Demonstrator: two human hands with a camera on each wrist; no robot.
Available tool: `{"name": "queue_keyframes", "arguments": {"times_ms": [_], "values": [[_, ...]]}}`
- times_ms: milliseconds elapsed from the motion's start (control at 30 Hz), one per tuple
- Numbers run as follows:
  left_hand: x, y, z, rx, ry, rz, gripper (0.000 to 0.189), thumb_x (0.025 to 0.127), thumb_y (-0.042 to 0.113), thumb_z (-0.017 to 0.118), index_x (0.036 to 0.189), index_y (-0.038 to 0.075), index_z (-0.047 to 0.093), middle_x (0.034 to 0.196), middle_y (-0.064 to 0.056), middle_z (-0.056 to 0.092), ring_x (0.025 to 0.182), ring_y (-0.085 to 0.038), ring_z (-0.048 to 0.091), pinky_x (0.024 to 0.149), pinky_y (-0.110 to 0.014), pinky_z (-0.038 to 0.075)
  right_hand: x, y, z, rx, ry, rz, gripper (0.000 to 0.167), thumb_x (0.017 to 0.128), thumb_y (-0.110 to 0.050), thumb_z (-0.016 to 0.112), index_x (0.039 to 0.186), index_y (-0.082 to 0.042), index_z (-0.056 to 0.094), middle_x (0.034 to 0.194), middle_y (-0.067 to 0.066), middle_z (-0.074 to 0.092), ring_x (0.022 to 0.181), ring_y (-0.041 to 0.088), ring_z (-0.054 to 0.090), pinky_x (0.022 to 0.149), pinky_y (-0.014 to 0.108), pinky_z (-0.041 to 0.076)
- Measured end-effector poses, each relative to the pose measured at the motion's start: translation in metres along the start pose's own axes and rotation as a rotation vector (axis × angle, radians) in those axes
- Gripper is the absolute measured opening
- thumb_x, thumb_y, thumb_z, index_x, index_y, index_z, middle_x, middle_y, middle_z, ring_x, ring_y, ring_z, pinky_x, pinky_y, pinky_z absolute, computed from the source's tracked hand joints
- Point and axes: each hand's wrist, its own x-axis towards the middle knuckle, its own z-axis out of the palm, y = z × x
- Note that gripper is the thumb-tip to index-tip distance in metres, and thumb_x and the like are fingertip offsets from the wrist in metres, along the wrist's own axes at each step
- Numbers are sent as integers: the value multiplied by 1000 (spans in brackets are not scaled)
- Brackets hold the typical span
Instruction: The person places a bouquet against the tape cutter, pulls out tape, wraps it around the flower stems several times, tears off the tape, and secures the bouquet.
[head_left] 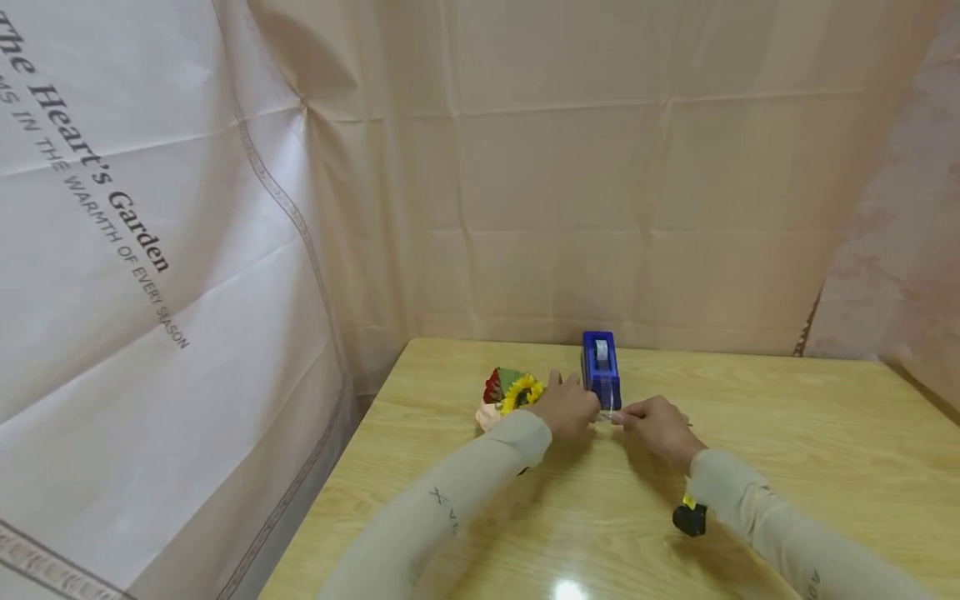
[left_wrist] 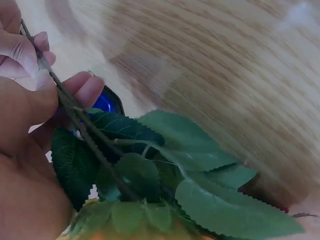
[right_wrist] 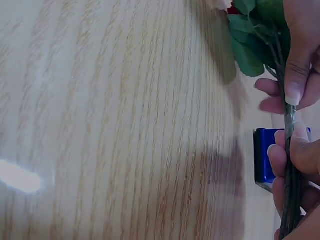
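My left hand [head_left: 567, 407] grips the stems of a small bunch of flowers just below the leaves. A yellow sunflower [head_left: 522, 392], a red flower [head_left: 492, 387] and a pale pink flower [head_left: 487, 415] show at its left end. Farther down, the fingers and thumb of my right hand [head_left: 662, 429] pinch the same bundled stems [right_wrist: 290, 200]. Between the two hands, a shiny band of clear tape [right_wrist: 290, 119] lies around the stems. Right behind the stems stands a blue tape dispenser [head_left: 590, 385], a clear strip running from its front down to them. Green leaves [left_wrist: 190, 145] spread below the left fingers.
The wooden table [head_left: 787, 433] reaches back to a beige cloth backdrop [head_left: 555, 208]. A white printed cloth [head_left: 150, 358] hangs at the left. Below the right sleeve is a small black object [head_left: 690, 520] with a yellow part.
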Motion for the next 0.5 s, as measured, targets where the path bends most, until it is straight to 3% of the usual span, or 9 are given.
{"name": "queue_keyframes", "arguments": {"times_ms": [67,200,333,500], "values": [[0,0,-2,-10,4,-8,8,98,35,71,98,29,76,91,15,69,95,-12,51,94,-40,31,0,-1,-1,8,-6,-1,36,102,-29,66,117,2,75,109,17,74,95,27,58,93,63,37],[1,1,1,38,41,-9,17,99,41,67,98,27,77,92,13,72,98,-13,54,97,-43,31,-1,-4,0,13,-10,14,39,102,-33,66,118,1,75,111,18,75,103,30,62,97,66,37],[2,4,5,106,87,-1,18,97,44,68,101,29,78,97,13,74,97,-13,54,91,-40,29,-2,-4,0,16,-6,16,39,101,-34,66,118,0,76,112,17,75,108,33,65,96,64,40],[-1,6,7,225,136,34,8,97,35,72,94,32,78,87,15,72,93,-13,50,88,-38,28,-2,-2,-1,12,-29,16,41,103,-35,63,120,0,74,115,15,74,109,31,62,92,56,45]]}}
